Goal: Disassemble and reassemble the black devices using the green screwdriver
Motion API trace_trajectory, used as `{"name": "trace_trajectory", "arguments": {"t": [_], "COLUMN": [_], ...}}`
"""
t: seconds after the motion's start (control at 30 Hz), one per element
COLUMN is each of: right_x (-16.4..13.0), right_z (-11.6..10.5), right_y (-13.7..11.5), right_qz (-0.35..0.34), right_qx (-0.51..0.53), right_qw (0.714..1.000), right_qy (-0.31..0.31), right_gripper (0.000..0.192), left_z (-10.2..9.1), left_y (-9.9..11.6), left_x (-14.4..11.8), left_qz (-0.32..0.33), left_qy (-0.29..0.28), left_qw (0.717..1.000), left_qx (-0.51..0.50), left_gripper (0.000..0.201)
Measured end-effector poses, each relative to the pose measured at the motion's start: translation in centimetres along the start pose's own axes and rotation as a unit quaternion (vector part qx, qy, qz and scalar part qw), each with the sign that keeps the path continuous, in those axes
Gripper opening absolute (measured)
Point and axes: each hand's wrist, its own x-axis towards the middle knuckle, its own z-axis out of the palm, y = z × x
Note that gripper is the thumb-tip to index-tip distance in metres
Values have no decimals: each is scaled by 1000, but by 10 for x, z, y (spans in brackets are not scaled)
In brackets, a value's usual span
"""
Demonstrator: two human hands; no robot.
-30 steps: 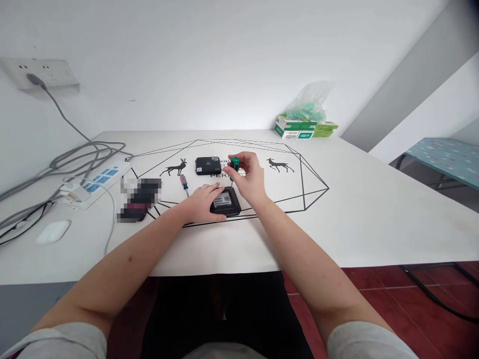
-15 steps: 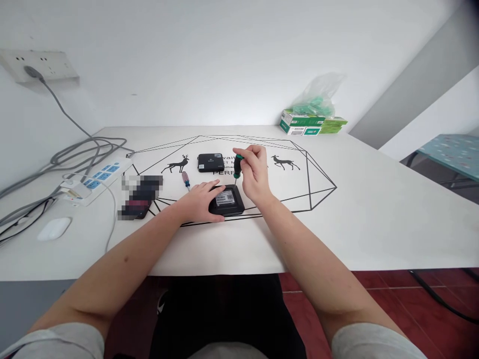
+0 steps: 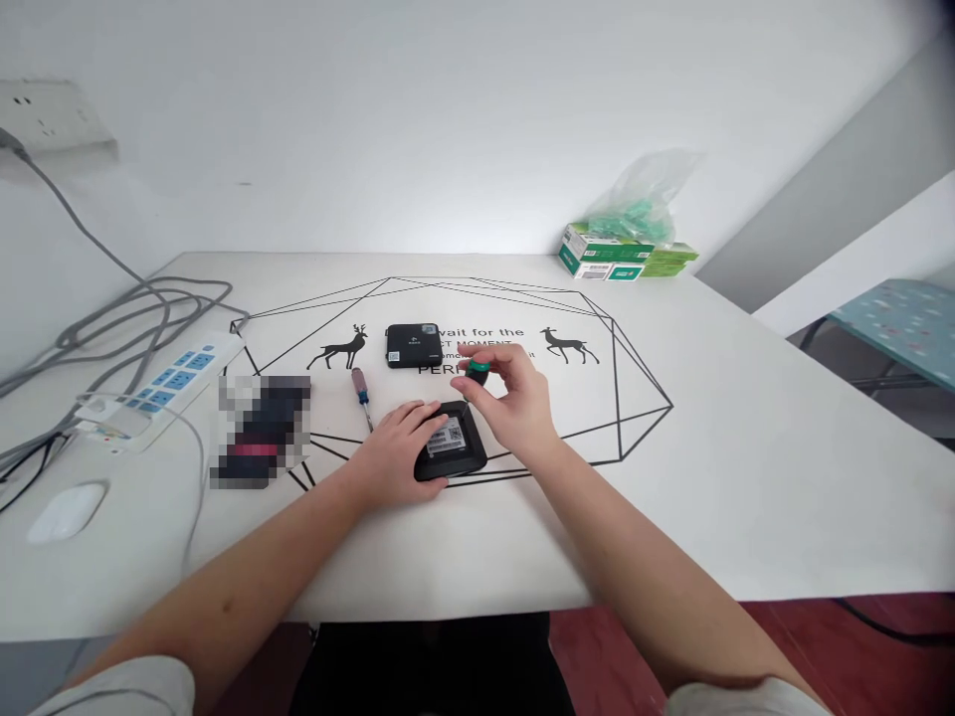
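My left hand (image 3: 399, 452) grips a black square box (image 3: 477, 462) flat on the table, with fingers over its far left side and the thumb along the near edge. A white printed label with a barcode shows on the box's upturned face. In my right hand (image 3: 514, 398) is a screwdriver (image 3: 477, 370) with a black and green handle, pinched between thumb and fingers. It stands over the box's far right corner, and its tip seems to meet the box there. A second black box (image 3: 414, 345) lies farther back. Left of my left hand lies another screwdriver (image 3: 360, 386) with a reddish and blue handle.
To the left are a white power strip (image 3: 168, 388), coiled grey cables (image 3: 141, 308), a blurred-out dark object (image 3: 269, 433) and a white mouse-like object (image 3: 69, 512). Green and white boxes (image 3: 608, 254) with a plastic bag (image 3: 642, 204) stand at the back right.
The camera view has shifted, so the table sits lower. My right hand has changed its hold, with its fingers now around the top of the screwdriver handle. My left hand stays on the box.
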Motion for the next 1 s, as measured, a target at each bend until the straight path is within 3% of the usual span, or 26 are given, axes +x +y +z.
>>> {"name": "trace_trajectory", "arguments": {"t": [0.1, 0.2, 0.4, 0.53, 0.73, 0.9, 1.0], "right_x": [1, 4, 10, 10, 7, 12, 20], "right_z": [-6, -13, -16, -12, -6, -2, 0], "right_y": [-1, 4, 13, 14, 15, 13, 13], "right_qz": [27, 8, -111, -144, -75, -23, -11], "right_qx": [20, 9, -96, -104, -37, -11, 11], "right_qw": [999, 999, 988, 983, 996, 1000, 999], "right_qy": [-29, -42, 38, 51, 32, 3, -34], "right_gripper": [26, 20, 21, 27, 21, 39, 36], "left_z": [0, -1, 2, 7, 13, 13, 12], "left_y": [3, 3, 1, 5, 4, 2, 3], "left_x": [0, 2, 4, 2, 4, 9, 11], "left_qz": [-1, -3, -8, 43, 128, 168, 189], "left_qy": [-5, -2, -2, 35, 117, 205, 235], "left_qw": [1000, 1000, 1000, 997, 980, 960, 952], "left_qx": [-4, -5, 0, 57, 96, 87, 59], "left_gripper": [87, 89, 88, 82, 51, 33, 26]}}
